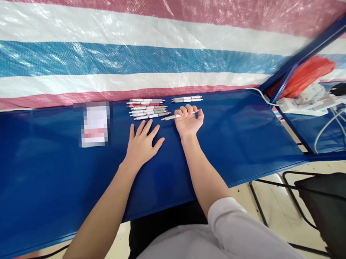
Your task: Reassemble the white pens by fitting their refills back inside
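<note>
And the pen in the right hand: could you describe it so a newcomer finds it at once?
On the blue table, pens lie in two groups near the striped sheet. Just below them in view is the right hand, palm up. The white pen in its curled fingers is the only one held.

The tabletop [243, 141] looks like painted metal, smooth and glossy, with soft reflections. The striped tarpaulin [146, 59] is woven plastic, its fine mesh creased and shiny with bright glints. The click pens [147, 108] have smooth plastic barrels with a light sheen. The red bag [312, 70] is thin, crinkled plastic film; the frame post [308, 49] looks like smooth painted metal. The shirt [179, 247] is soft, matt cloth, the floor [271, 196] smooth and slightly shiny.
</note>
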`<state>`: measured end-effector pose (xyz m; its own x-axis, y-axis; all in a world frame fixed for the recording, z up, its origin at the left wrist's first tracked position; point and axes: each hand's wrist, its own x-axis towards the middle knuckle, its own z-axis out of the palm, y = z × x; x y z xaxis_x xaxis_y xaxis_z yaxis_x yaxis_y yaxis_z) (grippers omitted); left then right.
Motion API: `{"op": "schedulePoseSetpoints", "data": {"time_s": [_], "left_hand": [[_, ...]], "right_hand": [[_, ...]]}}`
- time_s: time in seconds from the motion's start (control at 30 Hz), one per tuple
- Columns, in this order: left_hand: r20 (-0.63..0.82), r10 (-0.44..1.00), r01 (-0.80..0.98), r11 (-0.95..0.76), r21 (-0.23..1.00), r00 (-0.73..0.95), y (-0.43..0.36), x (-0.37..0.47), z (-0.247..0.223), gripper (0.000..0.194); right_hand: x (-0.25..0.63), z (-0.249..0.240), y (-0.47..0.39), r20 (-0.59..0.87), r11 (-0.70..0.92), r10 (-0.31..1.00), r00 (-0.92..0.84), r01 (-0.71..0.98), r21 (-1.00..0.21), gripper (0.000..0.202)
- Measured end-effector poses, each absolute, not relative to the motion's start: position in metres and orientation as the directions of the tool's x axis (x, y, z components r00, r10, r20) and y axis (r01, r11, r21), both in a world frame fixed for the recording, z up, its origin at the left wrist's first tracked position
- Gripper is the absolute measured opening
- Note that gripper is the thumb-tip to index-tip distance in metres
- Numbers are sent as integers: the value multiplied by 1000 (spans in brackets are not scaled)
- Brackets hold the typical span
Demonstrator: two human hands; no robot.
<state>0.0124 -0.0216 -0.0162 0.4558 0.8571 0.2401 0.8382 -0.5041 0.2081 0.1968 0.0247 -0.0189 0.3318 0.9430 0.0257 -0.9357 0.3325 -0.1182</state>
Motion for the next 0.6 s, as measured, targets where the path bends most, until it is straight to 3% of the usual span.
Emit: {"op": "schedulePoseSetpoints", "data": {"time_s": [0.37,0.6], "left_hand": [[248,855,834,-508,216,456,-22,13,-17,50],[248,857,840,-503,206,452,-22,13,-17,50]], "right_hand": [[195,-18,25,11,346,936,352,-913,-216,27],[193,-17,26,6,329,943,334,-923,-199,24]]}}
